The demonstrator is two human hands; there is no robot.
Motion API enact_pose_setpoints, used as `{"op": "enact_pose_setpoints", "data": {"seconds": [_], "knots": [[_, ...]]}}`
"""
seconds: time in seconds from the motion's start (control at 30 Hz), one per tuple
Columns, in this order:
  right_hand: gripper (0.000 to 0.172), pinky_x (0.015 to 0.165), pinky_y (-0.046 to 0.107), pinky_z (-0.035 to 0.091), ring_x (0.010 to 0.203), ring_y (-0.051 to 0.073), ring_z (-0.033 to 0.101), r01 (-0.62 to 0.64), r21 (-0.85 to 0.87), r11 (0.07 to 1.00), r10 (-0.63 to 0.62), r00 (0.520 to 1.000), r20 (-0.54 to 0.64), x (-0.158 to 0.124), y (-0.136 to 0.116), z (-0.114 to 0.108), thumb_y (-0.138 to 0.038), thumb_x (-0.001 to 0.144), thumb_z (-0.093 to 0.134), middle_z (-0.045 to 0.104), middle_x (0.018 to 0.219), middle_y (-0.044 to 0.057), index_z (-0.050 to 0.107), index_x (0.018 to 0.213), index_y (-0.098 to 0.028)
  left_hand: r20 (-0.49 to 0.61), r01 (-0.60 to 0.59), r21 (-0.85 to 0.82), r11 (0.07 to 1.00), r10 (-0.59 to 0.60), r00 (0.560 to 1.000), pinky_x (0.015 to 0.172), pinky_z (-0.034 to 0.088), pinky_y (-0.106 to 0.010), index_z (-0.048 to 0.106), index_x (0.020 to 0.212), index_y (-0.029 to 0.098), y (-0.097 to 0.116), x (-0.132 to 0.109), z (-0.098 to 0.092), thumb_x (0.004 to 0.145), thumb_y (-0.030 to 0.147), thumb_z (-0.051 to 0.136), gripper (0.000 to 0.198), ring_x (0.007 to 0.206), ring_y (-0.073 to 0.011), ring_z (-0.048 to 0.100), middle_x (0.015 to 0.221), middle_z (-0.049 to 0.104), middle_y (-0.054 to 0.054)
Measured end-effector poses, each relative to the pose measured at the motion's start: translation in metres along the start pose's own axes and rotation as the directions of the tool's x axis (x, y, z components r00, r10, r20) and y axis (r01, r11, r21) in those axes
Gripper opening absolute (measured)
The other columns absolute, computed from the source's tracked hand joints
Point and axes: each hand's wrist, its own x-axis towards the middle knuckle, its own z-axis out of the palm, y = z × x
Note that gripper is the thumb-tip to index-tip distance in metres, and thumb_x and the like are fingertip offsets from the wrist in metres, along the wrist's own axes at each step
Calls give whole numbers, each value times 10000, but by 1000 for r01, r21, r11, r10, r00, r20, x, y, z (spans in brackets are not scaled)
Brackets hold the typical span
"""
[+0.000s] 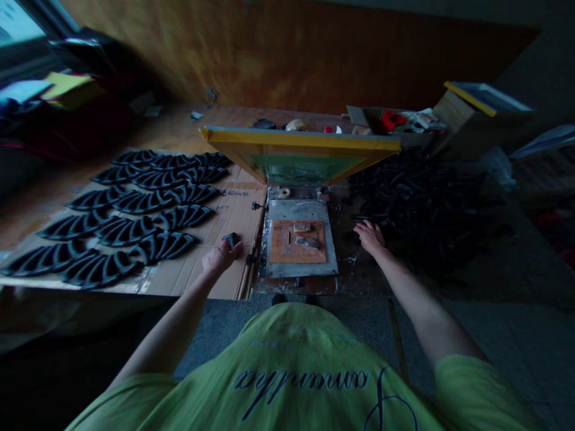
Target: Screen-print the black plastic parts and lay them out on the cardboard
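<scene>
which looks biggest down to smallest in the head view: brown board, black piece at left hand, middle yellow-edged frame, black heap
1. Black heap
2. Middle yellow-edged frame
3. Brown board
4. Black piece at left hand

Small black piece (230, 239): sits between thumb and fingers of left hand (215, 258), shows a dull sheen; finer shape too small to tell. Heap of black pieces (422, 203): lies jumbled just beyond and to the right of right hand (371, 236), points every which way; reaches close to the fingertips, contact unclear. Rows of black pieces (135, 202): lie to the left of left hand and beyond it, overlap in curved, fan-like runs.
</scene>
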Motion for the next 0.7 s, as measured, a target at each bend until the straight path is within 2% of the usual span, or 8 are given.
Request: {"op": "enact_pose_setpoints", "data": {"seconds": [0.13, 0.27, 0.33, 0.43, 0.5, 0.57, 0.63, 0.7], "knots": [[422, 1093, 452, 332, 1249, 269, 532, 59, 103, 993, -36, 976, -214, 10, -17, -6, -129, 967, 383, 687, 1243, 136, 651, 1288, -187, -104, -25, -63, 998, 18, 994, 703, 482, -328, 664, 1020, 219, 16, -11, -21, 916, 725, 267, 651, 914, -324, 712, 972, 749, -163], [438, 905, 327, 462, 1036, 220, 617, 306, 254, 918, -220, 923, -317, 20, -93, -23, -213, 1016, 391, 689, 1158, 110, 582, 1411, -205, -264, -165, -343, 925, 73, 962, 571, 373, -247, 630, 838, 201, 48, -15, -52, 924, 657, 385, 525, 707, -214, 645, 733, 676, -76], [415, 896, 312, 467, 1023, 203, 609, 468, 254, 846, -382, 866, -324, 27, -135, -29, -210, 1019, 422, 692, 1103, 72, 618, 1381, -258, -366, -300, -561, 772, 93, 926, 523, 346, -223, 601, 816, 191, 69, -13, -74, 922, 644, 425, 498, 585, -149, 559, 628, 586, -21], [343, 865, 327, 465, 1000, 212, 583, 557, 187, 809, -497, 818, -288, 36, -176, -34, -203, 995, 498, 686, 1032, 63, 720, 1241, -293, -519, -511, -756, 409, 100, 849, 466, 342, -193, 589, 897, 182, 101, -9, -118, 927, 648, 444, 489, 458, -91, 445, 556, 478, 38], [320, 841, 332, 465, 1011, 221, 566, 557, 157, 815, -509, 819, -267, 39, -187, -35, -199, 980, 527, 682, 1035, 77, 741, 1204, -279, -621, -623, -745, 240, 92, 778, 453, 340, -181, 586, 961, 183, 118, -9, -149, 951, 651, 406, 501, 420, -72, 413, 542, 446, 55], [332, 856, 339, 470, 1036, 227, 561, 558, 128, 820, -516, 817, -258, 38, -189, -36, -192, 979, 524, 686, 1060, 89, 730, 1231, -260, -681, -687, -707, 165, 104, 725, 453, 343, -176, 588, 983, 183, 130, -10, -174, 976, 662, 325, 546, 407, -65, 411, 534, 434, 56], [336, 892, 343, 479, 1045, 226, 575, 566, 91, 819, -531, 809, -252, 35, -183, -38, -202, 975, 536, 694, 1085, 90, 720, 1251, -260, -678, -692, -708, 141, 141, 722, 446, 351, -182, 603, 968, 176, 134, -15, -189, 984, 673, 261, 603, 405, -71, 422, 516, 435, 46], [339, 901, 314, 498, 1023, 207, 609, 550, 30, 835, -522, 807, -277, 33, -166, -42, -211, 961, 572, 711, 1092, 80, 708, 1268, -259, -641, -662, -738, 133, 168, 749, 432, 355, -194, 628, 942, 164, 129, -22, -189, 981, 680, 246, 644, 410, -85, 438, 495, 450, 30]]}}
